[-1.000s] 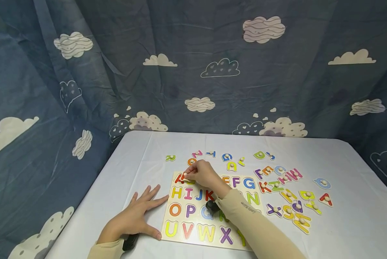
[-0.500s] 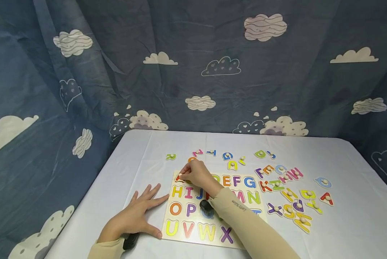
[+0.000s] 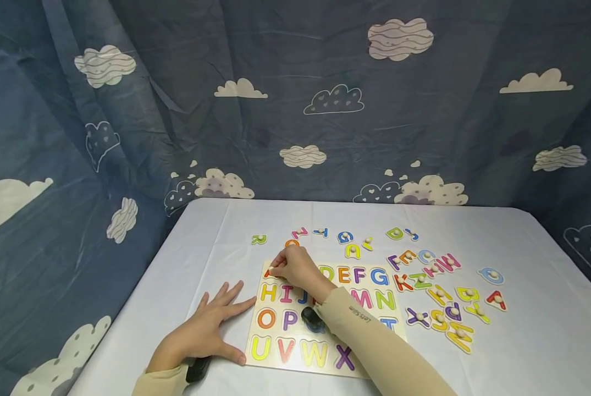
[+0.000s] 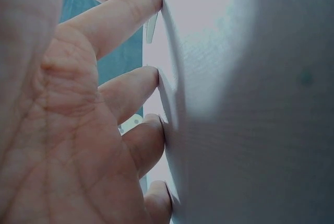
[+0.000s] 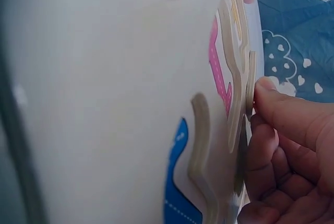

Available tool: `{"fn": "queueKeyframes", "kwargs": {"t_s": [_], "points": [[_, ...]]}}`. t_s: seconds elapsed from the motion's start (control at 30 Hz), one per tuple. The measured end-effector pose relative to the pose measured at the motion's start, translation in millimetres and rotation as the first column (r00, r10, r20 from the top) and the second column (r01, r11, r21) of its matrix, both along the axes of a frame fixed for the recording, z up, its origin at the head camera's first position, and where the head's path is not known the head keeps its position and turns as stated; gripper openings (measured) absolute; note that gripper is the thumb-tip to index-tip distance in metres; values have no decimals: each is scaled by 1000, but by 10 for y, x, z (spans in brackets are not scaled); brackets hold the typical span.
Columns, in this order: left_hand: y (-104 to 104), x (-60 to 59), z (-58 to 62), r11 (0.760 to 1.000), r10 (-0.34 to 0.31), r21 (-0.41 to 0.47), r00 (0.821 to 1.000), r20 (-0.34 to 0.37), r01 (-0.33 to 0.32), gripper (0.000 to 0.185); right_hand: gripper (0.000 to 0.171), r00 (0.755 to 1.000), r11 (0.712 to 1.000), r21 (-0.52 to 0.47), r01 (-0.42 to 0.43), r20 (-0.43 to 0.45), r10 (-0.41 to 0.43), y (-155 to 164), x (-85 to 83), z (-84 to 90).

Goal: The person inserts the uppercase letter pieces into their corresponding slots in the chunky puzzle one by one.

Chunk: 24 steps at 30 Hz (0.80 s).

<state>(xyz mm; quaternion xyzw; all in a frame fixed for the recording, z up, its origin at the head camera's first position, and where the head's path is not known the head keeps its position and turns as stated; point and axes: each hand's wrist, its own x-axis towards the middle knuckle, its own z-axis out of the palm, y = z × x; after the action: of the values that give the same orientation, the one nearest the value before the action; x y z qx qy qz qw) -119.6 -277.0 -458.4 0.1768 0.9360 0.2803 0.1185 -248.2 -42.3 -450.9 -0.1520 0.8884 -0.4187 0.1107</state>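
The flat wooden alphabet puzzle board (image 3: 295, 330) lies on the white table. My right hand (image 3: 297, 269) is over its upper left corner, at the red A (image 3: 268, 273). Its thumb and fingers pinch a thin wooden letter piece (image 5: 251, 85), seen edge-on in the right wrist view; which letter it is cannot be made out. My left hand (image 3: 208, 330) lies spread beside the board, thumb at its lower left corner and index fingertip at its left edge. In the left wrist view its fingertips (image 4: 151, 75) rest on the tabletop. My right forearm hides part of the board.
Several knobbed letter pieces lie right of the board, among them a red A (image 3: 496, 300), a purple X (image 3: 417, 317) and a red K (image 3: 403, 282). More lie behind it, including a green R (image 3: 259, 239) and a blue G (image 3: 345, 237). A cloud-patterned cloth (image 3: 255, 49) hangs behind.
My right hand has shifted slightly left with the pinched piece, settling over the board's A and uncovering more letters in the top row. The left hand has stayed in place.
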Motion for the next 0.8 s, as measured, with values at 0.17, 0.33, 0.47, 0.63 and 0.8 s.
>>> {"fn": "queueKeyframes", "kwargs": {"t_s": [0.17,0.33,0.47,0.63,0.8], "points": [[6,5,2,1000,3,8,1000,6,-3,119,10,1000,1000,0,-6,-15,6,6,-11,-13],[17,0,11,1000,3,14,1000,12,-3,118,9,1000,1000,-1,-3,-25,3,15,-22,-9],[27,-12,7,1000,-2,15,1000,16,1,118,8,999,1000,10,3,-32,-3,39,-11,5],[15,-2,-1,1000,2,4,1000,17,-2,118,8,998,999,29,-32,-53,33,86,9,33],[11,11,16,1000,6,4,1000,14,-6,119,13,999,1000,9,-3,-34,3,238,-9,49]]}}
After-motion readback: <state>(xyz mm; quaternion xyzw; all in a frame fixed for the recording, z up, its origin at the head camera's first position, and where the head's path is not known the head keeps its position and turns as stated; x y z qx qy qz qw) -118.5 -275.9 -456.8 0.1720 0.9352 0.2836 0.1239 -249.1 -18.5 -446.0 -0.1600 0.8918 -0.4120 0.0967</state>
